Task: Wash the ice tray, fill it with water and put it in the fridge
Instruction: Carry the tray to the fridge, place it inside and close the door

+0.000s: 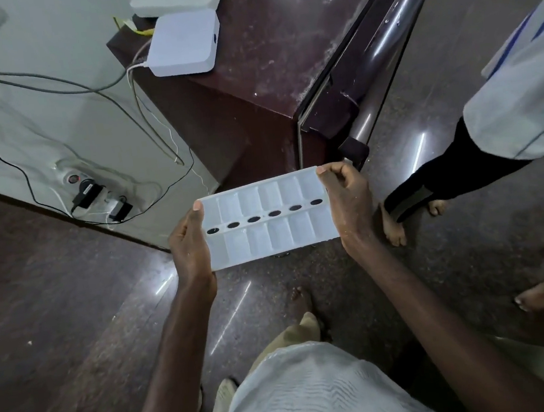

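In the head view, you hold the ice tray (pixel 266 216) flat in front of you, over the floor (pixel 73 310). Your left hand (pixel 189 244) grips its left short end, and your right hand (pixel 347 204) grips its right short end. The fingers (pixel 198 206) of both hands are clamped on the tray's edges, thumbs on top.

The tray's long side runs from left to right, with the right end a bit farther from you. The fridge (pixel 267 82) is dark red-brown and stands just past the tray's far edge, a little to the right. Its door (pixel 365 55) looks shut or nearly shut. Your right hand is the one nearer to the door, so I think that hand would have to let go and pull it open, while the left keeps the tray level.

The tray has two rows of little cups, with dark holes down the middle strip. I cannot tell if there is water in the cups; they look pale and plain. If they are full, tipping would spill them.

Two white boxes (pixel 183 44) sit on top of the fridge. Another person (pixel 515 106) stands at your right, near the door.
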### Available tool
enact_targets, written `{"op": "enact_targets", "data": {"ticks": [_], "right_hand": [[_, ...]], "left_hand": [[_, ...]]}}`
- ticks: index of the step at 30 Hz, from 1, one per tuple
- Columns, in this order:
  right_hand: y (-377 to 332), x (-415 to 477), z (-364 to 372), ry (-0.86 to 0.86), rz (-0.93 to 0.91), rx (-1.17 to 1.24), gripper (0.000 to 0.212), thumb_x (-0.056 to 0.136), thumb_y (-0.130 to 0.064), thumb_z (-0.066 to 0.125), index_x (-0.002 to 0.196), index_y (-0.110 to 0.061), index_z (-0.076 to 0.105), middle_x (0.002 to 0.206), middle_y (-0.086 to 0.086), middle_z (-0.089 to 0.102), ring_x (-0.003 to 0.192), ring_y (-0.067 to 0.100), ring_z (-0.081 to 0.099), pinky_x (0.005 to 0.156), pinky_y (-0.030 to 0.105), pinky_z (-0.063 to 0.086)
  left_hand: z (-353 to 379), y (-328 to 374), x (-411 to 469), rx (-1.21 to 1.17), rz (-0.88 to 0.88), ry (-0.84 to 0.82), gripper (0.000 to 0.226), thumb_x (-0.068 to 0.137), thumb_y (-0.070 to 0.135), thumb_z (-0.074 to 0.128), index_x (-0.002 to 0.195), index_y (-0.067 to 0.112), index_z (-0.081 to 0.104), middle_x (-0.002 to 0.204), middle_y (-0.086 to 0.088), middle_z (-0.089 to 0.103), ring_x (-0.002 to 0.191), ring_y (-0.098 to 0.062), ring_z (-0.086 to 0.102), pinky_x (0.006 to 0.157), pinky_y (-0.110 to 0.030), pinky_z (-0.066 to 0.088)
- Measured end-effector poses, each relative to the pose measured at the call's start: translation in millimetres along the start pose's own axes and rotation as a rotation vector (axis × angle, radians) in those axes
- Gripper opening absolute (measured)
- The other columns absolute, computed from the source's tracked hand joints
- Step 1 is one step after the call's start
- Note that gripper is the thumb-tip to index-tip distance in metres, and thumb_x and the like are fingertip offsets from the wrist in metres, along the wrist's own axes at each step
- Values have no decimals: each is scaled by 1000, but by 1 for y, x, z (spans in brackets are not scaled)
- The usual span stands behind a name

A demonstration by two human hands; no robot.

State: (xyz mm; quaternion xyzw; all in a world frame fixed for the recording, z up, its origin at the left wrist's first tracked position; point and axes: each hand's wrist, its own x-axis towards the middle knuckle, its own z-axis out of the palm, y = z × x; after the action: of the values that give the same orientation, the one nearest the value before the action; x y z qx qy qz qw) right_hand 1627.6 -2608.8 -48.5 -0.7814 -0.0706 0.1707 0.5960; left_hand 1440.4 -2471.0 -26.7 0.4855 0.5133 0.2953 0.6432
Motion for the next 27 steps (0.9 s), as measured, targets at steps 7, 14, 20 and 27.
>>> {"op": "enact_targets", "data": {"ticks": [7,14,20,27], "right_hand": [[-5,30,-2,-18,-8,-18,14,97,-32,66,102,-21,73,93,-9,74,82,1,64,70,18,49],[-6,39,-16,-82,7,9,14,96,-34,66,100,-22,72,91,-9,73,85,8,68,74,28,55],[-9,48,-47,-173,6,19,13,97,-32,65,100,-21,71,93,-8,74,84,5,67,69,20,52],[-8,62,-85,-251,-20,6,15,98,-32,65,103,-20,70,94,-7,73,81,3,66,64,16,50]], "left_hand": [[23,2,8,-39,3,45,27,103,40,62,103,17,76,93,0,76,86,-21,75,70,-39,60],[37,6,-9,-27,-17,93,26,103,43,61,103,21,76,100,-4,78,92,-25,77,71,-40,63],[60,-1,-39,-53,-57,152,38,101,46,62,115,13,74,118,-17,75,106,-38,74,90,-59,59],[93,-17,-74,-100,-84,241,33,103,40,62,111,10,75,104,-10,78,92,-29,77,71,-42,64]]}}
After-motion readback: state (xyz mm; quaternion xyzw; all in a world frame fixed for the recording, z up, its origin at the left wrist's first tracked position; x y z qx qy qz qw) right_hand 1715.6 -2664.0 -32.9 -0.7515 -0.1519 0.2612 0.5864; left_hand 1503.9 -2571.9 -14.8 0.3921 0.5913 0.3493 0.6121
